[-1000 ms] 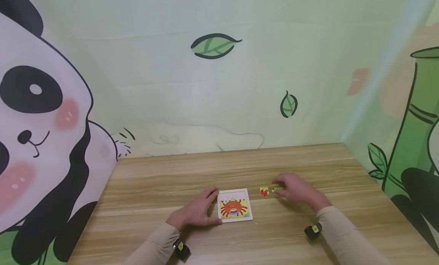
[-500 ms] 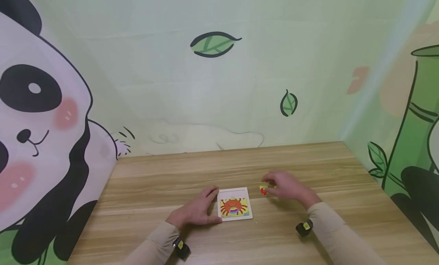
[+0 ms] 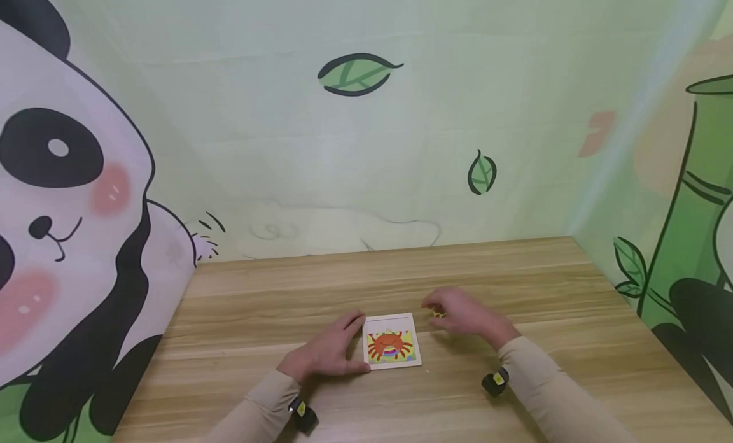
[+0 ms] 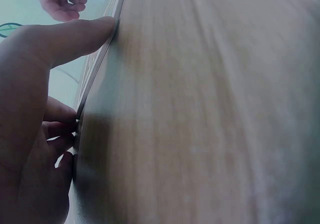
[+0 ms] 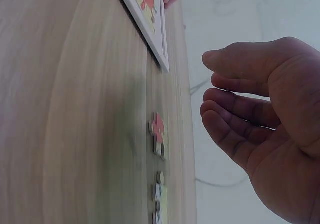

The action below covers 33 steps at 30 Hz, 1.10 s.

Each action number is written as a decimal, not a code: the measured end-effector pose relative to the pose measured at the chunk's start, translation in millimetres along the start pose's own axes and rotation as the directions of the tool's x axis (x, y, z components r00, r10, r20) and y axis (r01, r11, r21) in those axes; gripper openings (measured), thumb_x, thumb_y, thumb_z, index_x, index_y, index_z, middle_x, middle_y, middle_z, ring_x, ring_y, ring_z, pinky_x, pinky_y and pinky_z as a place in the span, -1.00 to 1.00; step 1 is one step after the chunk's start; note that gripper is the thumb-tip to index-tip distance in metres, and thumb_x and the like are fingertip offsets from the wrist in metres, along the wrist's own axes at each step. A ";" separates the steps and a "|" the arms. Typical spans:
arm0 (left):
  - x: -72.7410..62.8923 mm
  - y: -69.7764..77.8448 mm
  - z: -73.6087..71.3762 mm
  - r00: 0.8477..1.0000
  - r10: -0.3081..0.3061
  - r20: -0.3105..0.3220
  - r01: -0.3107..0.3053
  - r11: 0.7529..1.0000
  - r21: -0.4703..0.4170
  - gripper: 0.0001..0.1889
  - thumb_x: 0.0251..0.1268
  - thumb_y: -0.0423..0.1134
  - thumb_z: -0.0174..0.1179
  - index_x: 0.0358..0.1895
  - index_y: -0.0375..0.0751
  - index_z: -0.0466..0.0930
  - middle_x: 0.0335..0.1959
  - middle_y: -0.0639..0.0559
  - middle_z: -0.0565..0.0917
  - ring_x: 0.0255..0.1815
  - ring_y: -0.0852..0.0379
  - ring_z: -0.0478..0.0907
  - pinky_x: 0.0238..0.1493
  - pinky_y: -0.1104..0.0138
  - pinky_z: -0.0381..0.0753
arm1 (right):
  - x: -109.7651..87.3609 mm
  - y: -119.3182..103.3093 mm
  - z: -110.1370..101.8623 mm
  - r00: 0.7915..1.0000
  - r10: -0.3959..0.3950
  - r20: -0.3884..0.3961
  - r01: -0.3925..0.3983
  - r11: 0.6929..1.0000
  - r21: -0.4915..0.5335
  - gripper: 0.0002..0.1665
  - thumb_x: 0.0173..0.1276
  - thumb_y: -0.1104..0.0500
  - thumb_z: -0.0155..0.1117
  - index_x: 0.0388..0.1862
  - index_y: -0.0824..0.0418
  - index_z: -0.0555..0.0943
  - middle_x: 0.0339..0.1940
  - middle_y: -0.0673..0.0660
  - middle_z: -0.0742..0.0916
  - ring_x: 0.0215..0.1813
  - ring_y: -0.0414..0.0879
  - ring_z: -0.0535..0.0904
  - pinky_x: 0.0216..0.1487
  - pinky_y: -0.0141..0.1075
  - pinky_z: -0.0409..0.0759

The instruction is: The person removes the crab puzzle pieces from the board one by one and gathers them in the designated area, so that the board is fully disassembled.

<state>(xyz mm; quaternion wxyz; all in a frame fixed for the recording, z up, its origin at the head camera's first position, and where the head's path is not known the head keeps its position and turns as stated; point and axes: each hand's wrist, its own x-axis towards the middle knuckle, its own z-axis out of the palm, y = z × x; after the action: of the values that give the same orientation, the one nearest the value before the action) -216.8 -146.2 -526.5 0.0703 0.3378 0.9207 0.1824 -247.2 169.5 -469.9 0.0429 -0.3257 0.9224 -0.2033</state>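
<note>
A white-rimmed jigsaw puzzle board (image 3: 418,345) with a red crab picture lies on the table. Its upper strip is bare white. My left hand (image 3: 326,352) holds the board's left side, thumb at the near corner and fingers at the far one. Over the table, right of the board, is my right hand (image 3: 460,312), its fingers loosely curved. The right wrist view shows no piece between those fingers (image 5: 225,115). Beneath them lie a red puzzle piece (image 5: 158,129) and, beside it, a yellowish puzzle piece (image 5: 160,199). In the head view the right hand mostly covers these pieces.
The wooden table (image 3: 258,303) meets a pale green wall cloth (image 3: 275,144) at its back. A panda print (image 3: 74,195) is on the left, bamboo (image 3: 687,195) on the right. A tiny crumb (image 3: 427,371) lies near the board.
My right hand has moved left towards the board, over the puzzle pieces, and now hides most of them. The left hand and the board have stayed in place.
</note>
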 end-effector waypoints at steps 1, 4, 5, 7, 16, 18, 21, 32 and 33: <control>0.1 -0.1 0.0 1.000 0.001 0.000 -0.001 1.000 0.001 0.06 0.08 0.27 0.29 0.49 -0.38 0.09 0.47 -0.20 0.17 0.47 -0.11 0.18 0.47 0.07 0.24 | 0.8 -1.7 0.3 1.000 0.001 0.003 -0.001 1.000 0.002 -0.63 0.23 0.21 0.38 0.01 0.32 0.64 -0.12 0.19 0.73 -0.15 -0.06 0.63 -0.11 -0.22 0.66; 0.6 -0.7 0.9 1.000 0.007 -0.003 -0.007 1.000 0.008 0.06 0.08 0.27 0.29 0.48 -0.38 0.09 0.47 -0.21 0.17 0.47 -0.11 0.19 0.47 0.07 0.24 | 3.4 -5.9 1.7 1.000 -0.006 0.005 0.006 1.000 -0.006 -0.61 0.23 0.19 0.39 0.02 0.31 0.64 -0.13 0.16 0.73 -0.17 -0.09 0.61 -0.12 -0.23 0.65; 0.7 -1.0 1.5 1.000 0.008 -0.004 -0.008 1.000 0.012 0.06 0.08 0.27 0.29 0.48 -0.38 0.10 0.47 -0.20 0.17 0.47 -0.11 0.19 0.47 0.07 0.25 | 4.2 -7.2 2.2 1.000 -0.010 0.005 0.010 1.000 -0.005 -0.61 0.22 0.19 0.39 0.02 0.31 0.64 -0.14 0.16 0.72 -0.17 -0.10 0.61 -0.13 -0.23 0.65; 0.8 -1.4 2.4 1.000 0.009 -0.006 -0.009 1.000 0.013 0.06 0.08 0.27 0.29 0.48 -0.38 0.10 0.46 -0.20 0.18 0.47 -0.10 0.19 0.47 0.07 0.25 | 6.0 -8.9 3.6 1.000 -0.024 0.002 0.024 1.000 -0.009 -0.60 0.22 0.18 0.40 0.02 0.30 0.65 -0.15 0.14 0.72 -0.18 -0.10 0.60 -0.13 -0.23 0.64; 0.7 -1.5 2.5 1.000 0.005 0.006 -0.005 1.000 -0.001 0.06 0.09 0.27 0.29 0.49 -0.38 0.08 0.48 -0.20 0.16 0.48 -0.11 0.17 0.47 0.07 0.24 | 13.6 -14.1 8.8 0.998 -0.067 0.013 0.067 0.998 0.001 -0.64 0.23 0.18 0.39 -0.01 0.31 0.66 -0.17 0.14 0.72 -0.18 -0.07 0.60 -0.15 -0.24 0.63; 0.8 -1.6 1.8 1.000 0.010 0.002 -0.010 1.000 0.001 0.06 0.08 0.27 0.29 0.49 -0.38 0.08 0.47 -0.20 0.16 0.48 -0.11 0.17 0.48 0.08 0.23 | 15.5 -16.0 9.5 0.998 -0.069 0.014 0.069 0.998 0.010 -0.64 0.23 0.17 0.39 -0.01 0.30 0.66 -0.17 0.14 0.71 -0.18 -0.07 0.60 -0.14 -0.24 0.63; 0.8 -1.3 0.3 1.000 0.018 -0.008 -0.018 1.000 0.003 0.06 0.08 0.25 0.30 0.49 -0.38 0.09 0.47 -0.19 0.17 0.47 -0.10 0.17 0.48 0.09 0.22 | 19.1 -19.1 11.0 0.996 -0.086 0.015 0.086 0.996 0.016 -0.63 0.24 0.16 0.39 0.00 0.29 0.65 -0.17 0.14 0.71 -0.18 -0.08 0.59 -0.15 -0.24 0.62; 0.7 -1.1 0.3 1.000 0.008 0.000 -0.008 1.000 0.005 0.05 0.09 0.27 0.29 0.49 -0.35 0.08 0.47 -0.17 0.17 0.47 -0.08 0.17 0.47 0.09 0.24 | 31.5 -32.8 24.7 0.990 -0.137 0.042 0.136 0.990 0.026 -0.60 0.24 0.14 0.38 0.02 0.29 0.64 -0.10 0.16 0.70 -0.14 -0.04 0.61 -0.15 -0.27 0.62; 0.9 -1.4 0.4 1.000 0.007 -0.001 -0.007 1.000 0.005 0.05 0.09 0.27 0.29 0.49 -0.35 0.08 0.47 -0.17 0.16 0.47 -0.08 0.17 0.47 0.09 0.24 | 32.3 -34.7 25.4 0.990 -0.135 0.048 0.134 0.990 0.033 -0.60 0.25 0.14 0.37 0.03 0.29 0.64 -0.09 0.16 0.70 -0.13 -0.04 0.61 -0.13 -0.25 0.62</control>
<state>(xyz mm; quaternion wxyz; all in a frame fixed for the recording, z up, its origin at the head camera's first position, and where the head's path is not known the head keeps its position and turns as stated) -218.2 -146.5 -527.4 0.0683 0.3413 0.9199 0.1804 -246.9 116.2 -477.3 0.0573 -0.3914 0.8938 -0.2112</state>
